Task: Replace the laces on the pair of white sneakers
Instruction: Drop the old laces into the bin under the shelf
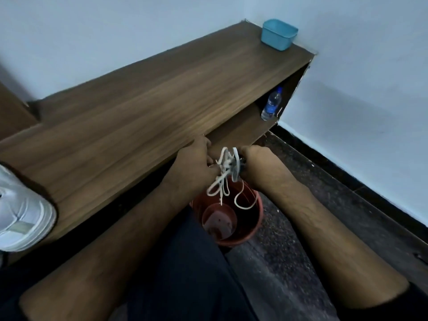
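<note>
A long wood-grain bench [139, 107] runs along pale blue walls into the corner, with a blue plastic tub [279, 34] at its far end and a water bottle [271, 104] on the shelf beneath. The floor is dark and speckled. A white sneaker [22, 212] sits on the bench at the left edge. Both hands are bunched around a tangle of white laces [225, 172], left hand [196, 161] and right hand [257, 163] gripping it from either side above a reddish-brown pot [253, 225]; loose loops dangle into it.

Matt wood-grain bench top [139, 107], glossy plastic bucket [257, 218], woven cloth laces [222, 181].
</note>
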Available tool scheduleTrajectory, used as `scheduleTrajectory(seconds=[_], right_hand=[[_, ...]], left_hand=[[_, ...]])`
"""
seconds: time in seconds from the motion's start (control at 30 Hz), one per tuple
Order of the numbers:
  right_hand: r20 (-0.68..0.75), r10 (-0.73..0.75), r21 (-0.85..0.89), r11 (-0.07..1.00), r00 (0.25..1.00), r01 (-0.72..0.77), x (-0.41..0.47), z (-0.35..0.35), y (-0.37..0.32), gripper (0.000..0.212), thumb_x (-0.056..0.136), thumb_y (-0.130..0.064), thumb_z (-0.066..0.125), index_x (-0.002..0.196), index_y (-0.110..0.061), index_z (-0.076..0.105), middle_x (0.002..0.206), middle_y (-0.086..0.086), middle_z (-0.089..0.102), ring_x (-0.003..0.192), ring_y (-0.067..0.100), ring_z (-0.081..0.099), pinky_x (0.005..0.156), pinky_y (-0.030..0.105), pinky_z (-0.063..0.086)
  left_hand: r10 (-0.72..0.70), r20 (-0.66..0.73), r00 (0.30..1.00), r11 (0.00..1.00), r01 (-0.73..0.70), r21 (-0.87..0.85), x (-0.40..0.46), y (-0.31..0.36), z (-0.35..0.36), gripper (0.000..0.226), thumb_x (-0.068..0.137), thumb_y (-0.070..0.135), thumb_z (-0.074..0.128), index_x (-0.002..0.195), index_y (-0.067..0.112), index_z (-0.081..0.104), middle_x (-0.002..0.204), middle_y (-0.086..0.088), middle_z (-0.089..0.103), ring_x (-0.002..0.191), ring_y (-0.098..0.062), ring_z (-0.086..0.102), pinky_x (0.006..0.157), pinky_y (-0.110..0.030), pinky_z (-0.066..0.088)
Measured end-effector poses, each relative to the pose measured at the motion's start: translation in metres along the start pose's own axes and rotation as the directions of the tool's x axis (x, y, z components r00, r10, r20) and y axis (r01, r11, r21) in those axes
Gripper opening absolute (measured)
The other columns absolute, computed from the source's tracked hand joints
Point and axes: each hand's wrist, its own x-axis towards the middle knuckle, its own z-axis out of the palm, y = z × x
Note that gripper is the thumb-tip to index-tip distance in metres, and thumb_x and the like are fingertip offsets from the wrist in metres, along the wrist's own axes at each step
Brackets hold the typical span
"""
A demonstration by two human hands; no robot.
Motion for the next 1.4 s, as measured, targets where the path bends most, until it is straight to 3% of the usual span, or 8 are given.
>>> scheduleTrajectory(seconds=[0.1, 0.17, 0.3, 0.5, 0.7, 1.07, 1.4], right_hand=[[0.014, 0.031, -0.014, 0.999, 0.999, -0.031, 0.005, 0.006, 0.004, 0.034, 0.090, -0.016, 0.065, 0.124, -0.023, 0.059, 0.126, 0.006, 0.055, 0.108, 0.026, 0.061, 0.085, 0.035, 0.053], [0.003, 0.021, -0.005, 1.000, 1.000, -0.021, 0.007, 0.004, -0.001, 0.038, 0.091, -0.016, 0.065, 0.128, -0.022, 0.057, 0.128, 0.006, 0.052, 0.110, 0.027, 0.061, 0.090, 0.040, 0.054], [-0.047, -0.023, 0.031, 0.999, 0.999, 0.025, 0.005, -0.005, -0.020, 0.043, 0.093, -0.036, 0.064, 0.131, -0.019, 0.056, 0.127, 0.009, 0.051, 0.115, 0.029, 0.056, 0.093, 0.043, 0.051], [-0.121, -0.141, 0.023, 0.989, 0.983, 0.145, -0.002, -0.030, -0.062, 0.049, 0.096, -0.045, 0.058, 0.136, -0.018, 0.051, 0.135, 0.010, 0.045, 0.127, 0.029, 0.044, 0.100, 0.050, 0.047], [-0.166, -0.302, -0.049, 0.953, 0.939, 0.298, -0.013, -0.050, -0.128, 0.051, 0.096, -0.044, 0.058, 0.138, -0.016, 0.049, 0.138, 0.009, 0.045, 0.128, 0.027, 0.044, 0.102, 0.049, 0.047], [-0.172, -0.546, -0.066, 0.837, 0.820, 0.543, -0.025, -0.013, -0.271, 0.048, 0.093, -0.038, 0.063, 0.134, -0.013, 0.053, 0.135, 0.012, 0.047, 0.125, 0.032, 0.048, 0.097, 0.050, 0.049], [-0.090, -0.685, -0.005, 0.726, 0.723, 0.687, -0.018, 0.055, -0.371, 0.040, 0.092, -0.035, 0.064, 0.125, -0.015, 0.057, 0.126, 0.014, 0.050, 0.112, 0.032, 0.053, 0.089, 0.042, 0.050]], left_hand=[[-0.020, 0.010, 1.000, 0.993, 0.019, 0.116, 0.000, 0.004, -0.003, 0.058, 0.093, 0.029, 0.069, 0.143, 0.020, 0.042, 0.129, -0.001, 0.059, 0.112, -0.013, 0.058, 0.089, -0.027, 0.050], [-0.014, -0.012, 1.000, 0.986, 0.016, 0.165, -0.002, 0.008, -0.006, 0.057, 0.094, 0.030, 0.068, 0.144, 0.020, 0.042, 0.136, -0.002, 0.055, 0.121, -0.017, 0.055, 0.097, -0.034, 0.049], [0.038, -0.088, 0.995, 0.968, -0.015, 0.251, -0.011, 0.015, -0.013, 0.049, 0.095, 0.031, 0.065, 0.138, 0.018, 0.046, 0.132, -0.001, 0.056, 0.112, -0.015, 0.054, 0.088, -0.029, 0.043], [0.077, -0.217, 0.973, 0.912, 0.019, 0.409, -0.034, 0.016, -0.038, 0.050, 0.096, 0.032, 0.061, 0.139, 0.013, 0.046, 0.142, -0.010, 0.050, 0.130, -0.027, 0.048, 0.104, -0.038, 0.040], [0.017, -0.337, 0.941, 0.911, 0.124, 0.393, -0.068, 0.001, -0.084, 0.055, 0.093, 0.030, 0.063, 0.141, 0.009, 0.045, 0.143, -0.015, 0.049, 0.132, -0.030, 0.046, 0.108, -0.041, 0.038], [-0.074, -0.594, 0.801, 0.832, 0.378, 0.407, -0.141, -0.077, -0.175, 0.050, 0.096, 0.043, 0.057, 0.134, 0.010, 0.052, 0.139, -0.017, 0.054, 0.127, -0.035, 0.050, 0.108, -0.043, 0.035], [-0.291, -0.602, 0.744, 0.749, 0.568, 0.340, -0.192, -0.152, -0.213, 0.046, 0.092, 0.037, 0.062, 0.129, 0.012, 0.050, 0.129, -0.015, 0.057, 0.123, -0.034, 0.053, 0.109, -0.046, 0.035]])
